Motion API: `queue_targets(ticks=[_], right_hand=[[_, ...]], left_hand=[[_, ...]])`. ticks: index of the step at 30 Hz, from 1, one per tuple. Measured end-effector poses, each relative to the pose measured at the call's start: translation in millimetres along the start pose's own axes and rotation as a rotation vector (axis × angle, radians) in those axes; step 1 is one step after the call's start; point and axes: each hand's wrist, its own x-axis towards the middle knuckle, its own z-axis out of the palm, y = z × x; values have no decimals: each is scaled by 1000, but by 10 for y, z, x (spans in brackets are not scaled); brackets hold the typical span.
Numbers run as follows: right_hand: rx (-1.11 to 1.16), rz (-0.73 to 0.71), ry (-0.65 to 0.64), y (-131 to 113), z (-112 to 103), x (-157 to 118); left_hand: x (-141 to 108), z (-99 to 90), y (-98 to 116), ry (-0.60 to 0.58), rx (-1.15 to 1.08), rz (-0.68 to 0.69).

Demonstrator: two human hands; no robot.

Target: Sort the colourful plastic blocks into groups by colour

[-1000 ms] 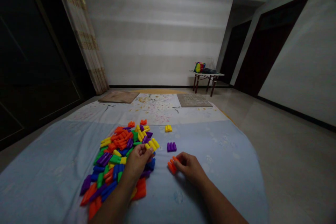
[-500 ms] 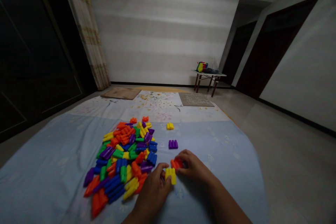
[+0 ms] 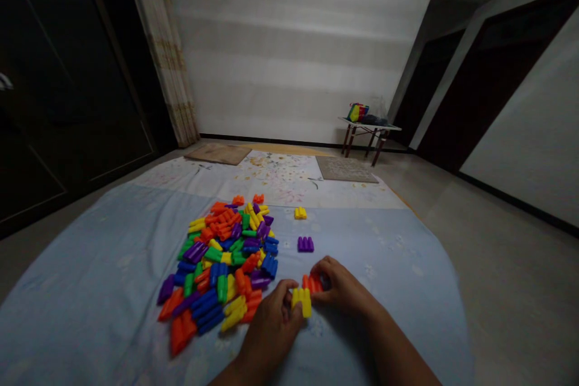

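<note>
My left hand (image 3: 277, 321) pinches a yellow plastic building block (image 3: 301, 301) between thumb and fingers, just above the blue cloth. Right beside it, my right hand (image 3: 338, 286) is closed on an orange building block (image 3: 312, 283), whose ribbed side shows past the fingertips. The two blocks are very close together; whether they touch or interlock I cannot tell. Beyond the hands lie a single purple block (image 3: 306, 244) and, farther off, a yellow block (image 3: 300, 213). To the left spreads a heap of blocks (image 3: 221, 256) in orange, yellow, green, blue and purple.
The cloth (image 3: 398, 295) covers a rounded table, with a floral white part (image 3: 280, 178) at its far side. Two mats, one brown (image 3: 219, 154) and one grey (image 3: 346, 169), lie at the far edge. A small folding table (image 3: 368, 125) stands near the wall.
The whole scene has shifted a little to the right as the view turned left. Both hands keep their blocks, with the orange one turned slightly so its ribs show more.
</note>
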Motion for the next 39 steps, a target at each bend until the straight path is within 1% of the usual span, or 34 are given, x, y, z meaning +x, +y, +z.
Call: queue_targets(ticks=[2, 3, 8, 11, 15, 20, 23, 25, 28, 30, 32, 36, 39], right_hand=[[22, 0, 15, 12, -21, 10], [37, 1, 42, 24, -32, 19], [59, 57, 291, 125, -78, 79], [69, 58, 333, 134, -84, 96], [133, -1, 299, 11, -60, 83], [252, -25, 130, -198, 24, 48], [333, -6, 78, -218, 69, 52], [400, 4, 96, -166, 77, 73], [512, 24, 200, -25, 60, 121], [564, 48, 296, 80, 45, 151], [586, 91, 391, 166, 37, 172], [609, 175, 563, 258, 12, 220], [528, 221, 678, 286, -64, 323]], left_hand=[[12, 0, -31, 17, -35, 1], [22, -1, -51, 32, -50, 0], [94, -7, -115, 120, -145, -41], [129, -6, -105, 138, -201, -87], [141, 13, -102, 141, -251, -85], [156, 55, -138, 160, -297, -60], [167, 63, -123, 156, -294, -63], [160, 55, -94, 166, -266, -65], [122, 34, -53, 200, -185, -33], [84, 24, -38, 187, -122, 17], [44, 24, -26, 128, -65, 90], [-6, 55, -16, -59, 33, 251], [6, 101, -48, -145, 114, 333]])
